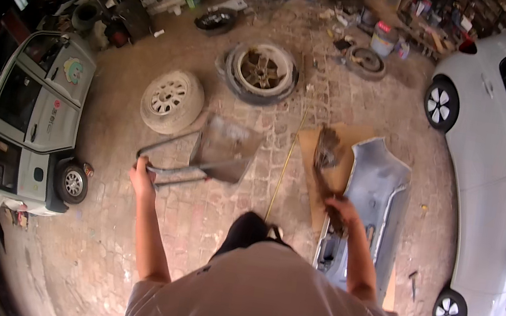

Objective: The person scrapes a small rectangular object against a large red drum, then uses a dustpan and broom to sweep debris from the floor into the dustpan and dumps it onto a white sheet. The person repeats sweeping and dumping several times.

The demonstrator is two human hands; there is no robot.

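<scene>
My left hand [143, 177] is closed round the bent tubular handle of a metal dustpan [226, 147], whose wide grey pan reaches forward and to the right above the brick floor. My right hand [343, 209] is closed on a brown hand broom [323, 168], with its bristly end pointing away from me. The broom is blurred. Beneath and beside my right arm lies a grey car bumper [381, 174], partly on a sheet of cardboard [311, 142]. My right forearm hides part of the bumper.
Two wheels, a whitish wheel [166, 100] and a larger wheel [261, 71], lie ahead. A thin yellow strip [283, 169] crosses the bricks. A light van [43, 120] stands left, a silver car [487, 167] right. A hammer-like tool [413, 283] lies near the car. Clutter lines the back.
</scene>
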